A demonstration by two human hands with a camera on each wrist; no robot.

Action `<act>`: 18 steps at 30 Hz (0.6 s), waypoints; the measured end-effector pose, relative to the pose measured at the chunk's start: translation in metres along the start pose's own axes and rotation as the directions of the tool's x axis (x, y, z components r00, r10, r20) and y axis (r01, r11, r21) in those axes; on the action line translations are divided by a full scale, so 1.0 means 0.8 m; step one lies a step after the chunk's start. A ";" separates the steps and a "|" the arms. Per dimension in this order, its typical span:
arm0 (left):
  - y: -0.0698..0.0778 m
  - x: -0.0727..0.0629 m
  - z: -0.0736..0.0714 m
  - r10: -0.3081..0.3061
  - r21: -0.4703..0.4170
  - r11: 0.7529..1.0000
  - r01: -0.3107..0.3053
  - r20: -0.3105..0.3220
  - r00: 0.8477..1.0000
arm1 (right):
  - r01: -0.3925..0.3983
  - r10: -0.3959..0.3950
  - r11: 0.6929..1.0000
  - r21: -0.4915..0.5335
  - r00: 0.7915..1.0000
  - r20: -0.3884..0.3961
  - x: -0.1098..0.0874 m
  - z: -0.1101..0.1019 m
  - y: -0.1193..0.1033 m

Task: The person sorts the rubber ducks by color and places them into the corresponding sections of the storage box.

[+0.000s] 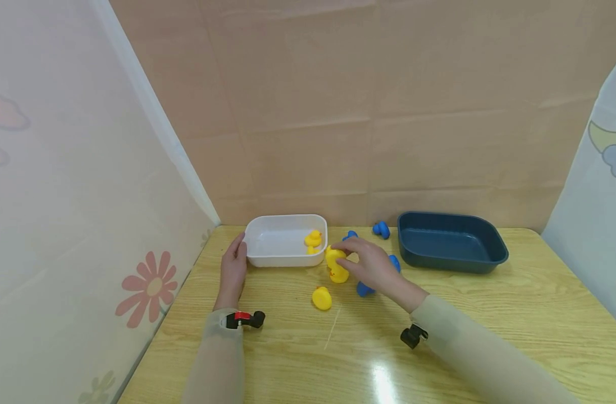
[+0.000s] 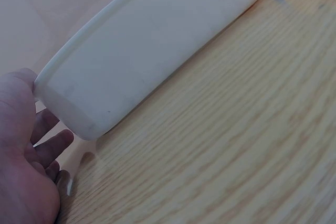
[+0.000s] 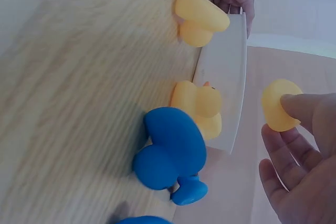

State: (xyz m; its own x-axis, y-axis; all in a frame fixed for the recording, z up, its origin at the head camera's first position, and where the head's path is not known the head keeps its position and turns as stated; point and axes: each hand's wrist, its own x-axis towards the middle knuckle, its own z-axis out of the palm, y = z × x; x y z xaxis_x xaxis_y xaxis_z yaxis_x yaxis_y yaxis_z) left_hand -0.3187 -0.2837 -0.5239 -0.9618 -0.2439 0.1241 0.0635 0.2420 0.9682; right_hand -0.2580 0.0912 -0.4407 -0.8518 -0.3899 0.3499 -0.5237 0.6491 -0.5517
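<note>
My right hand (image 1: 370,264) pinches a yellow rubber duck (image 3: 280,103) between thumb and fingertips, raised beside the right end of the white tub (image 1: 282,261). My left hand (image 1: 234,266) holds the tub's left end, thumb at the rim and fingers against the outer wall (image 2: 126,56). Inside the tub, at its right side, are two yellow ducks (image 1: 313,238). Another yellow duck (image 1: 339,275) sits on the table below the held one. Closer to me, a yellow duck (image 1: 322,298) lies tipped over.
Several blue rubber ducks (image 3: 176,145) lie around my right hand, partly hidden by it in the head view. One blue duck (image 1: 381,229) is at the back, near the dark blue tub (image 1: 449,261) on the right. A beige cloth hangs behind the wooden table (image 1: 287,353).
</note>
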 end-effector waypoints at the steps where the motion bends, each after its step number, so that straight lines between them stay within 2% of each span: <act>1: 0.000 0.000 0.000 0.001 -0.001 1.000 -0.001 -0.001 1.000 | -0.003 0.003 1.000 0.004 1.000 -0.005 0.003 0.000 -0.002; 9: -0.001 -0.001 0.001 -0.007 0.004 1.000 0.007 0.003 1.000 | -0.023 0.023 1.000 0.018 1.000 -0.018 0.027 0.009 -0.005; 18: 0.000 -0.001 0.002 -0.008 -0.001 1.000 0.008 -0.005 1.000 | -0.020 0.020 1.000 -0.018 1.000 -0.008 0.051 0.020 -0.010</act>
State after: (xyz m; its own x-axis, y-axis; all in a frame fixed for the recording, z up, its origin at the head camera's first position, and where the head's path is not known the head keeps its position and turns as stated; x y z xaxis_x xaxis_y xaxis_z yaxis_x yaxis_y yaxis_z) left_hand -0.3182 -0.2821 -0.5243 -0.9611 -0.2503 0.1170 0.0557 0.2392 0.9694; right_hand -0.2887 0.0595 -0.4339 -0.8620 -0.3718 0.3445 -0.5061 0.6683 -0.5452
